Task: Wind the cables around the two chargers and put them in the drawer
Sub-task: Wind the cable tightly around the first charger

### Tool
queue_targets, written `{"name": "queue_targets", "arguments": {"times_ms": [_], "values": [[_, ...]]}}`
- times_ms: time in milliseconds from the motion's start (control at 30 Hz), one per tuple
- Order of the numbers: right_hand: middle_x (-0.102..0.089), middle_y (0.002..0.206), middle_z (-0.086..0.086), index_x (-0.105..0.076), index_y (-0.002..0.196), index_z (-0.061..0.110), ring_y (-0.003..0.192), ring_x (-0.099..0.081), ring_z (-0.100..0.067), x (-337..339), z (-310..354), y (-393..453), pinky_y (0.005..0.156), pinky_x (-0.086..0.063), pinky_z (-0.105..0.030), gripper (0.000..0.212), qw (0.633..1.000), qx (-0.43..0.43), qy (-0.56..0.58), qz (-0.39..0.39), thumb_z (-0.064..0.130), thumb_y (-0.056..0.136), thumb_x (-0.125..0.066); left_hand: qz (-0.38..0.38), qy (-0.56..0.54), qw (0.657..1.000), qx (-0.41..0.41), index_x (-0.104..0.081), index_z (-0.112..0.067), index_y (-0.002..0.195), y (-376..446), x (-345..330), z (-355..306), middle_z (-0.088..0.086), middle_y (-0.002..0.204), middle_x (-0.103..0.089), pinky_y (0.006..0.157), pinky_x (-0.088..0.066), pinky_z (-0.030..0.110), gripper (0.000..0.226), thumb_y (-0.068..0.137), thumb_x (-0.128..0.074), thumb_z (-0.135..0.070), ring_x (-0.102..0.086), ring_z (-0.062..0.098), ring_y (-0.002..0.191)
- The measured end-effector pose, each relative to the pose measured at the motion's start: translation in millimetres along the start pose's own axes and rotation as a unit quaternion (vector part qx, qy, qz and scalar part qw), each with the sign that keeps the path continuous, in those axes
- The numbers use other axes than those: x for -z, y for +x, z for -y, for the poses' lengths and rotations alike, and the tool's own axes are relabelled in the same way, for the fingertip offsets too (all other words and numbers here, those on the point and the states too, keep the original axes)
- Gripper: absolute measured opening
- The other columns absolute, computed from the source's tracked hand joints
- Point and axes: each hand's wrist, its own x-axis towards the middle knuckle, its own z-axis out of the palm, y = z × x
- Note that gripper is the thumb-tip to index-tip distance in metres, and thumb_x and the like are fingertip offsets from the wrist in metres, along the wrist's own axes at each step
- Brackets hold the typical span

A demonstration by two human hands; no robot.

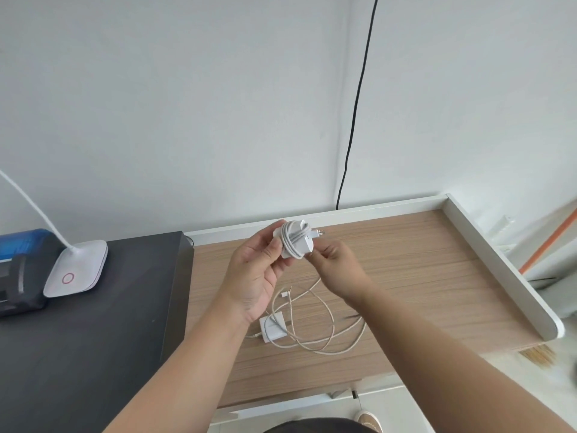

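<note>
White cable-wound charger (295,242) pinched between left grip (256,276) and right grip (337,270) fingertips.

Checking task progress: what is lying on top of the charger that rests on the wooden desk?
Loose loops of its white cable cross over the second charger, unwound, on the wooden desk. The left hand's wrist covers the charger's upper left corner, so that part cannot be seen.
</note>
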Motion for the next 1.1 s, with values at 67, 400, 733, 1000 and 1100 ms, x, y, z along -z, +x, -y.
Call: {"name": "queue_targets", "arguments": {"times_ms": [67,400,733,1000,1100], "values": [[-0.052,0.048,0.016,-0.064,0.058,0.034,0.046,-0.04,-0.003,4,1,6,0.052,-0.033,-0.024,0.039,0.997,-0.041,-0.047,-0.034,0.017,0.092,-0.056,-0.004,-0.005,1.0,0.014,-0.064,-0.006,0.109,-3,-2,5,0.004,0.099,-0.072,0.069,-0.056,0.023,0.031,0.079,-0.057,-0.009,-0.068,0.015,0.088],[-0.041,0.047,0.005,-0.069,0.071,0.018,0.047,-0.036,-0.013,30,13,32,0.051,-0.032,-0.026,0.028,0.99,-0.079,-0.067,-0.094,0.036,0.09,-0.06,0.025,0.032,0.997,0.067,-0.06,-0.002,0.115,-12,-9,15,0.005,0.096,-0.069,0.066,-0.054,0.021,0.035,0.081,-0.056,-0.011,-0.067,0.009,0.078],[-0.072,0.081,-0.009,-0.072,0.071,0.019,0.074,-0.057,-0.016,43,6,23,0.072,-0.045,-0.03,0.025,0.99,-0.087,-0.043,-0.105,0.034,0.089,-0.064,0.041,0.086,0.992,0.087,-0.062,-0.005,0.116,-19,-12,19,0.006,0.101,-0.071,0.07,-0.056,0.024,0.036,0.081,-0.059,-0.013,-0.068,0.015,0.086],[-0.062,0.05,0.01,-0.072,0.073,0.03,0.044,-0.053,-0.002,23,-13,-19,0.054,-0.047,-0.027,0.026,0.983,-0.139,-0.115,0.013,0.038,0.092,-0.057,-0.042,0.001,0.998,0.05,-0.067,-0.005,0.101,-13,-13,20,0.007,0.093,-0.074,0.064,-0.057,0.021,0.019,0.086,-0.056,-0.002,-0.07,0.014,0.081],[-0.055,0.053,0.006,-0.068,0.096,0.029,0.05,-0.05,-0.01,11,-13,-46,0.056,-0.046,-0.03,0.024,0.965,-0.067,-0.254,0.018,0.041,0.097,-0.047,-0.094,0.018,0.995,0.024,-0.067,-0.008,0.104,-5,-8,23,0.006,0.095,-0.072,0.068,-0.057,0.021,0.019,0.089,-0.057,-0.002,-0.068,0.014,0.084]]}}
